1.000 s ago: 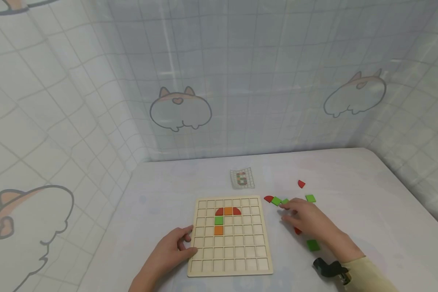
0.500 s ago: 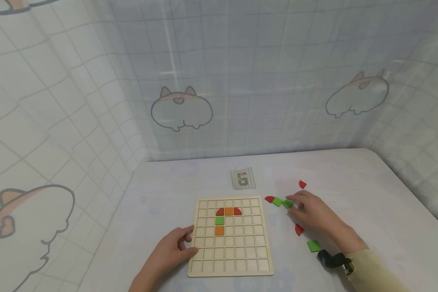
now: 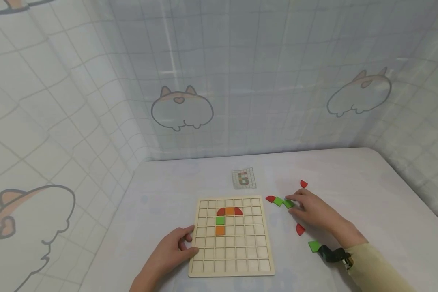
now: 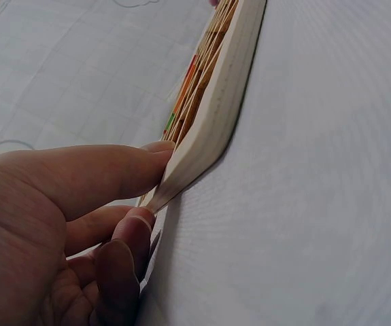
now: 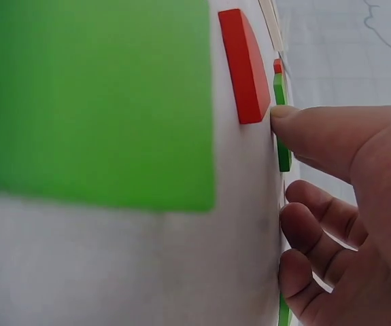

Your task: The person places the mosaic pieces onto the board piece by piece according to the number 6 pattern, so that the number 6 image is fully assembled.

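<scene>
Left hand (image 3: 171, 249): thumb and forefinger spread along the left edge of the pale wooden grid board (image 3: 241, 254), not wrapped round it. Good enough as a stop; keep pressure light so the board doesn't skew.

Board: orange square tile (image 3: 220, 230) under a green square tile (image 3: 220, 220), with red-orange-red across the top. All look seated; don't jog them.

Behind the board: creased paper pattern card (image 3: 243, 178). Check it before lifting.

Right of board: red quarter-circle tile (image 3: 271, 199), then a green square tile touching it (image 3: 278, 201), then the target, by my read: the thin green square tile (image 3: 288, 203), flat on the table at the row's right end. Pinch by opposite edges, lift straight up, don't drag its neighbour.

Right hand (image 3: 312, 211): thumb and forefinger straddle that tile; can't tell if they've closed on it. Keep the black wrist device (image 3: 330, 254) clear of the nearest green square (image 3: 314, 246).
</scene>
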Motion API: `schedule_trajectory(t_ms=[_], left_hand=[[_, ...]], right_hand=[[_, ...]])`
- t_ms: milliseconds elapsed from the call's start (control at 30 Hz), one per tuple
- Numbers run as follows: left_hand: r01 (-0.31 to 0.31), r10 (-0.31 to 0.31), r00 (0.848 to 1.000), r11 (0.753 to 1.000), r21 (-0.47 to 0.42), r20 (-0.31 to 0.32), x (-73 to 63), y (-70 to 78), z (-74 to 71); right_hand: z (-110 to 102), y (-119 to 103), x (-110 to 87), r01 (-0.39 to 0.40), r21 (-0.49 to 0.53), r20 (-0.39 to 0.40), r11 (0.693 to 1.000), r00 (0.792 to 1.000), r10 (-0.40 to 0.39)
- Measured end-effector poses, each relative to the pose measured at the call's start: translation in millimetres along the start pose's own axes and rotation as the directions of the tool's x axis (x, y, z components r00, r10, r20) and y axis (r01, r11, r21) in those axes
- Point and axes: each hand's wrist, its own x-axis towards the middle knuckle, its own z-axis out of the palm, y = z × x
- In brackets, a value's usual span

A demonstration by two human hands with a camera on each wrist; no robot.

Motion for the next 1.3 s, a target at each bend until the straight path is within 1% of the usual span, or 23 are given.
schedule_trajectory(t_ms=[100, 233, 333, 467, 833, 1067, 1300], left_hand=[[0.002, -0.002, 1.000, 1.000, -0.003, -0.001, -0.1, 0.0, 0.0], [0.002, -0.002, 1.000, 1.000, -0.008, 0.000, -0.2, -0.1, -0.2], [-0.002, 0.002, 1.000, 1.000, -0.011, 0.001, -0.3, -0.1, -0.6], [-0.008, 0.008, 1.000, 1.000, -0.008, 0.002, -0.2, -0.6, -0.9], [0.005, -0.005, 1.000, 1.000, 0.006, 0.002, -0.2, 0.0, -0.1], [-0.005, 0.005, 1.000, 1.000, 0.003, 0.002, -0.3, -1.3, -0.9], [0.006, -0.006, 1.000, 1.000, -0.012, 0.005, -0.3, -1.6, 0.3]], right_hand=[[0.6, 0.3, 0.3, 0.012, -0.010, -0.008, 1.000, 1.000, -0.012], [0.7, -1.1, 0.1, 0.002, -0.025, -0.018, 1.000, 1.000, -0.002], [0.1, -2.5, -0.2, -0.016, -0.040, -0.013, 0.999, 1.000, 0.015], [-0.8, -3.5, 0.2, -0.017, -0.058, 0.002, 0.998, 1.000, 0.017], [0.2, 1.0, -1.6, 0.039, -0.093, -0.003, 0.995, 0.999, -0.039], [-1.6, -0.2, -2.3, 0.058, -0.126, 0.002, 0.990, 0.998, -0.058], [-4.9, -7.1, -4.2, 0.065, -0.109, 0.004, 0.992, 0.998, -0.065]])
